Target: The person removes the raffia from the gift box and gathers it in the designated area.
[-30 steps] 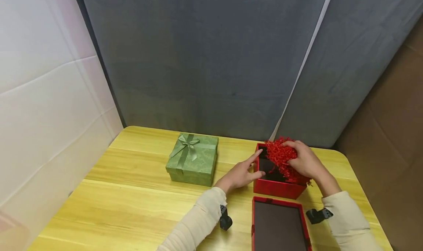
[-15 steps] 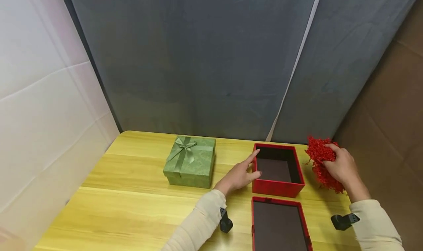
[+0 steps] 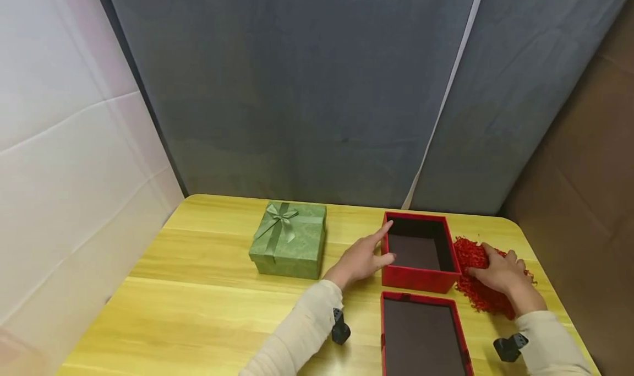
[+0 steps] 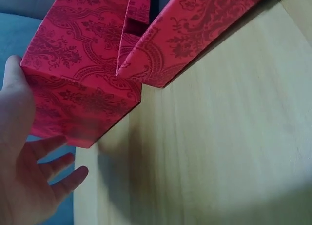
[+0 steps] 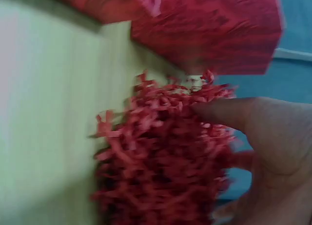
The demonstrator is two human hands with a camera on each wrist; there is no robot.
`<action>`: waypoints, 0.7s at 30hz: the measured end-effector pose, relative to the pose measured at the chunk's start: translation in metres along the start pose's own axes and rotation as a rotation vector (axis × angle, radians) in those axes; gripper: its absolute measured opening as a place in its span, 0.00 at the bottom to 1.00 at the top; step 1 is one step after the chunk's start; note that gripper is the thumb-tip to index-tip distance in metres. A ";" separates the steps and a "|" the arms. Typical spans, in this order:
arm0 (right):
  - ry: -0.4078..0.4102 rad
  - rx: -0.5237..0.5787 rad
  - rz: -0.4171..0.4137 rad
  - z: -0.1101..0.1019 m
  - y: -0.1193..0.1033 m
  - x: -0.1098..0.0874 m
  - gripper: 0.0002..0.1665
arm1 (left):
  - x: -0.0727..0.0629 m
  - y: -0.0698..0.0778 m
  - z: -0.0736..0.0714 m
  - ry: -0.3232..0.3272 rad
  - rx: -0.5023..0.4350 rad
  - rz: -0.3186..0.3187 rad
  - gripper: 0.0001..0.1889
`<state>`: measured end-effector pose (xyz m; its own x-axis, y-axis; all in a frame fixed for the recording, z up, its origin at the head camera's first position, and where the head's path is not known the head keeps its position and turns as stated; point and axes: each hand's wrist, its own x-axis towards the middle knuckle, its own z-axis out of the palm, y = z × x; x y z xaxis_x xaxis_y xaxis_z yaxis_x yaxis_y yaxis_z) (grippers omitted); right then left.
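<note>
A red patterned gift box (image 3: pixel 418 280) stands lidless at the right of the table, its dark inside bare. My left hand (image 3: pixel 359 261) is at its left side, thumb and index finger extended near the rim. In the left wrist view, its other fingers (image 4: pixel 53 161) spread loosely by the box wall. Right of the box lies a heap of red shredded paper (image 3: pixel 466 250) on the tabletop. My right hand (image 3: pixel 502 277) rests on that heap with fingers spread; in the right wrist view the thumb and fingers touch the shreds (image 5: pixel 161 152).
The red box's lid (image 3: pixel 421 337) lies inside up in front of the box. A green gift box (image 3: pixel 289 244) with a ribbon bow stands to the left on the wooden table (image 3: pixel 198 304). Grey curtain (image 3: pixel 297 90) hangs behind, and a brown panel (image 3: pixel 589 189) stands at right.
My right hand has lifted the shredded paper out of the red box, carried it right and lowered it to the table, its fingers now spread. The left hand has stayed at the box.
</note>
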<state>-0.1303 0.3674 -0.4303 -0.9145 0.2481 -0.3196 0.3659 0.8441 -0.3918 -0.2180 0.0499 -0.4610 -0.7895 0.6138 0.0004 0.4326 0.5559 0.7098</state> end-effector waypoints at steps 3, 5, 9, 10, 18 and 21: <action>0.100 -0.011 0.009 -0.011 -0.011 -0.008 0.53 | -0.003 0.008 -0.006 0.012 0.091 0.003 0.42; 0.149 -0.014 0.023 -0.021 -0.019 -0.015 0.51 | -0.007 0.015 -0.014 0.032 0.123 0.016 0.41; 0.197 -0.049 -0.016 -0.040 -0.038 -0.030 0.48 | -0.027 0.028 -0.043 0.117 0.146 0.075 0.36; 0.211 -0.054 -0.034 -0.044 -0.042 -0.034 0.47 | -0.033 0.029 -0.052 0.150 0.150 0.095 0.33; 0.426 0.125 -0.245 -0.046 -0.099 -0.042 0.38 | -0.076 -0.004 -0.127 0.400 0.183 -0.025 0.24; 0.498 0.259 -0.334 -0.041 -0.137 -0.043 0.36 | -0.083 -0.031 -0.154 0.441 0.158 -0.156 0.25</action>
<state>-0.1481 0.2605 -0.3278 -0.9341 0.2354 0.2684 0.0214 0.7874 -0.6161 -0.2333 -0.1044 -0.3751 -0.9443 0.2402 0.2250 0.3288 0.7216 0.6093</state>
